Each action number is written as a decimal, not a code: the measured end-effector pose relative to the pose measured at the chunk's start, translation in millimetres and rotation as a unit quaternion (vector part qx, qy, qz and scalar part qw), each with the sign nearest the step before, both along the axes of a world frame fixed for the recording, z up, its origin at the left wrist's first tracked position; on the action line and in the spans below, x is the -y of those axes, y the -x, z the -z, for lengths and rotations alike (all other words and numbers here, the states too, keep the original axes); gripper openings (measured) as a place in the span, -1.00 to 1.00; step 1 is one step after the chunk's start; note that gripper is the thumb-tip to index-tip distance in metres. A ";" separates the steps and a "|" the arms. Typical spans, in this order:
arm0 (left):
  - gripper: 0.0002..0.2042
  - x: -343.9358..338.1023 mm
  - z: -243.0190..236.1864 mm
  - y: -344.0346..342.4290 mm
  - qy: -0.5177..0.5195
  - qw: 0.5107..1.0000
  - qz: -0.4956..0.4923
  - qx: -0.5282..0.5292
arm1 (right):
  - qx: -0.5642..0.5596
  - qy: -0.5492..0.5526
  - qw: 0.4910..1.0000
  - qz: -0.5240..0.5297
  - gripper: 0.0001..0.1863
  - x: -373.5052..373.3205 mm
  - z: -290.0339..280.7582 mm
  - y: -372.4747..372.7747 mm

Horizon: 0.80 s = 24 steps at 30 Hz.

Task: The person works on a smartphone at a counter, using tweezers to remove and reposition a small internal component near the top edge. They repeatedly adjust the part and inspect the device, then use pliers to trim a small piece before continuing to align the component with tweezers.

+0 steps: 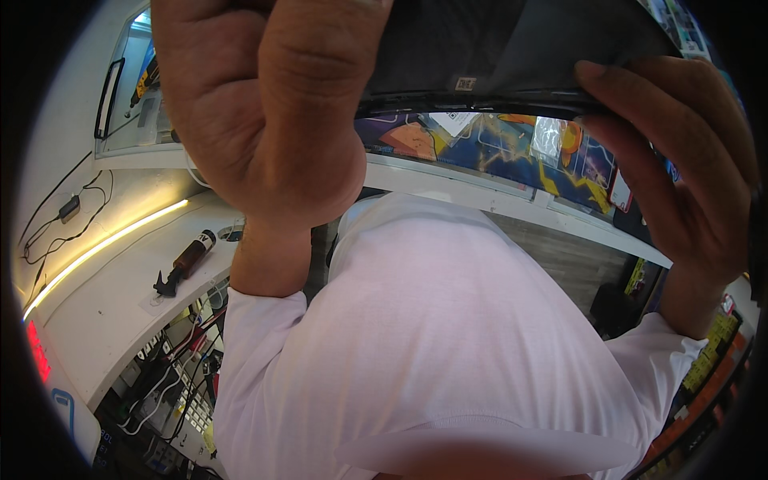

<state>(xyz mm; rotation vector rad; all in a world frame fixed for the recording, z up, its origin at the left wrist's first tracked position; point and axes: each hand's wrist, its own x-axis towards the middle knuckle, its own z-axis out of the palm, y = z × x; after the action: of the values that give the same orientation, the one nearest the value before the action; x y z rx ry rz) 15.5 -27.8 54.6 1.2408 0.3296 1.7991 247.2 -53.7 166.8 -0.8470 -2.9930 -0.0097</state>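
Close before me, at the top of the head view, is a dark flat panel (pixel 520 48) with a glossy face and a thin lower edge. A small pale square label with a code sits near that edge. My left hand (pixel 264 104) holds the left end, its thumb lying along the panel and its fingertips out of view. At the right end my right hand (pixel 680 136) grips the panel between bent fingers, the tips pressed at its lower corner. The panel's upper edge is cut off, so its exact kind cannot be made out.
Behind the panel lies a colourful patterned mat (pixel 496 156) on a white bench, with a clear plastic packet (pixel 547 140) on it. A brown spray bottle (pixel 192 256) lies on the white side counter (pixel 88 336), near a glowing light strip (pixel 120 248) and loose cables (pixel 72 210).
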 end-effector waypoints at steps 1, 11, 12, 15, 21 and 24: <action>-0.63 -2.7 3.2 1.1 -0.016 1.000 -0.008 -0.010 | 0.001 0.000 1.000 -0.001 -0.54 0.1 -0.4 0.1; -0.63 3.1 0.8 -0.1 0.021 0.992 -0.086 -0.092 | 0.009 0.001 1.000 -0.009 -0.54 1.7 -2.7 0.4; -0.63 3.5 0.2 -0.4 0.029 0.993 -0.079 -0.081 | 0.010 0.000 1.000 -0.010 -0.54 1.7 -2.3 0.0; -0.63 4.8 -1.7 -1.6 0.047 0.997 -0.048 -0.030 | 0.013 0.000 1.000 -0.009 -0.55 2.3 -2.8 -1.1; -0.62 -5.1 12.8 5.7 -0.016 0.999 -0.025 -0.027 | 0.017 -0.008 1.000 -0.016 -0.56 2.4 -5.6 -0.1; -0.63 -1.7 7.4 9.9 0.008 0.997 -0.045 -0.062 | -0.035 -0.010 0.999 0.007 -0.57 3.8 -0.1 -1.6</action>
<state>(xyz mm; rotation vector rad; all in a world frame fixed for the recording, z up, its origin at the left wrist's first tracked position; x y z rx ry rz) 5.6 -26.1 47.2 1.3482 0.4751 1.7955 248.8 -57.6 166.9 -0.8487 -2.9171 -0.0104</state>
